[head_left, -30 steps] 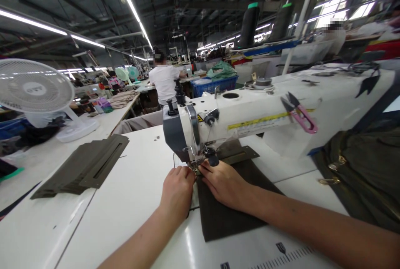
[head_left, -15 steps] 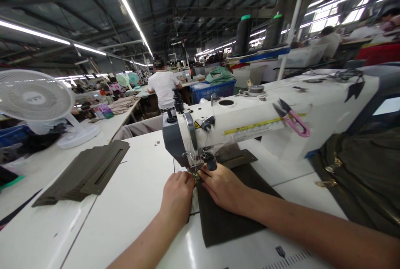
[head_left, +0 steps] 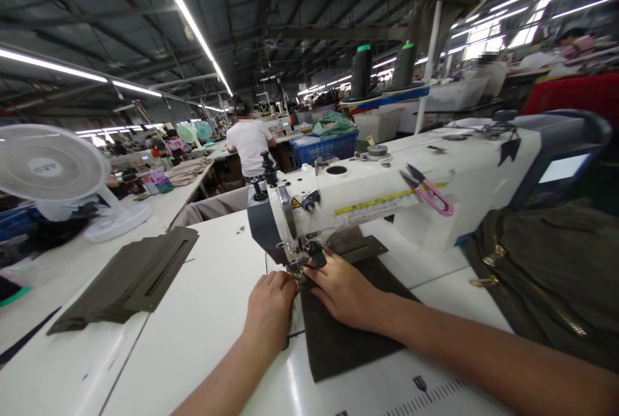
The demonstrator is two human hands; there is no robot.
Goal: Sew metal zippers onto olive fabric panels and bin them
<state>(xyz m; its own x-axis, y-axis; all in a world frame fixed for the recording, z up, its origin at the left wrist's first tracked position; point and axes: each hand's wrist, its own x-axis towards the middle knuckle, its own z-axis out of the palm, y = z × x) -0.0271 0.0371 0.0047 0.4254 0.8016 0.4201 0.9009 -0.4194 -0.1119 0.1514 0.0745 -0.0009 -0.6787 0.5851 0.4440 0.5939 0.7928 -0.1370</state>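
A dark olive fabric piece [head_left: 345, 345] lies flat on the sewing table under the arm of a white sewing machine [head_left: 382, 184]. My right hand [head_left: 341, 290] rests on this fabric, fingers stretched out towards the presser foot [head_left: 298, 271] and thumb apart. Left of the foot, my left hand [head_left: 271, 303] is closed with curled fingers at the fabric's left edge. Whatever its fingertips pinch is hidden. Behind the right hand, another olive piece with a long slot [head_left: 360, 249] lies beneath the machine arm.
Stacked olive pieces [head_left: 130, 277] lie on the left, near a white fan [head_left: 46, 168]. Pink-handled thread snips [head_left: 428, 191] rest against the machine arm. An olive item with zips [head_left: 546, 274] lies at right. Beyond the machine, a person in a white shirt [head_left: 249, 145] faces away beside a blue crate [head_left: 326, 148].
The camera view has shifted, so the machine sits slightly further left. Both hands stay by the presser foot in nearly the same pose, and the fabric has barely moved relative to them.
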